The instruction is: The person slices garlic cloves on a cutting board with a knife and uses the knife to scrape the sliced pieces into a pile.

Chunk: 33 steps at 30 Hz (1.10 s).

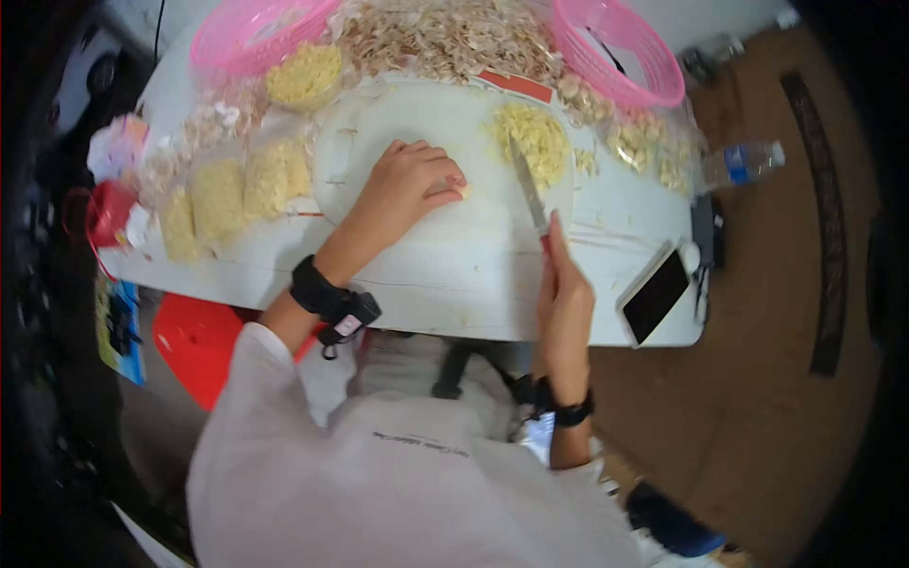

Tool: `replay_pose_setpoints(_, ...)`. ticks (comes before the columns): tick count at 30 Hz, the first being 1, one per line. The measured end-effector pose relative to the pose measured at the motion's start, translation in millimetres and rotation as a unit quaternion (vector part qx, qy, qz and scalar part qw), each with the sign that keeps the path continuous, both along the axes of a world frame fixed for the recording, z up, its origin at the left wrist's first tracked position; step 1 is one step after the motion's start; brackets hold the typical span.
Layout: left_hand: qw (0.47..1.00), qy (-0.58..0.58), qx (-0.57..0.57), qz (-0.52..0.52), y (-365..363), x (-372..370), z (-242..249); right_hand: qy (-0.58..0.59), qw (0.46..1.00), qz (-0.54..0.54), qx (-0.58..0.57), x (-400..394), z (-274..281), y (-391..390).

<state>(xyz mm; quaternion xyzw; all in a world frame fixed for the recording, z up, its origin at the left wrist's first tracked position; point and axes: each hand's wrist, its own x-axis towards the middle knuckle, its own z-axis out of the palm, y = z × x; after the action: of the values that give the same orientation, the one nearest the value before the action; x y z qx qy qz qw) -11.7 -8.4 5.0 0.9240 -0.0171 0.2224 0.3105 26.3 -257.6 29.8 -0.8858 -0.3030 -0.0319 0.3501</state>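
Note:
On the white cutting board (445,104), my left hand (414,180) is closed with its fingertips around a small pale piece that looks like a garlic clove (463,190). My right hand (565,289) grips the red handle of a knife (529,187). The blade points away from me, its tip at the edge of a pile of chopped garlic (532,142) on the board's right side. Most of the clove is hidden by my left fingers.
Garlic skins (445,38) cover the far side, between two pink baskets (620,80). Left of the board are a tub of chopped garlic (305,76) and filled bags (218,199). A bag of cloves (649,151), a bottle (748,163) and a phone (656,296) lie on the right.

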Motion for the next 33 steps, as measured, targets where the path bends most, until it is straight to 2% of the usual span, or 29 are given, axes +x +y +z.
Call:
replay_pose_setpoints(2,0.999,-0.011,-0.024,0.030,1,1,-3,0.012,0.999,0.025,-0.019,-8,1,0)
replay_pose_setpoints(4,1.000,0.007,-0.013,-0.003,0,-2,-1,0.025,0.999,0.034,-0.034,-16,4,6)
replay_pose_setpoints(5,0.999,0.002,-0.031,0.019,-1,-2,-1,0.010,0.998,0.038,-0.050,-15,3,7)
replay_pose_setpoints(7,1.000,0.002,0.007,-0.010,1,-4,0,-0.012,0.997,0.036,-0.061,-14,3,9)
replay_pose_setpoints(11,1.000,-0.009,0.004,-0.010,0,-5,0,-0.024,0.997,0.055,-0.052,-14,-1,7)
replay_pose_setpoints(20,1.000,0.005,-0.020,-0.018,-2,-4,0,-0.016,0.997,0.047,-0.065,-27,-10,6)
replay_pose_setpoints(22,0.999,0.012,-0.032,-0.011,-1,-2,-1,0.026,0.992,0.032,-0.120,-30,0,8)
replay_pose_setpoints(33,0.999,0.001,-0.038,-0.016,-1,0,0,-0.022,0.984,0.032,-0.175,-26,-10,37)
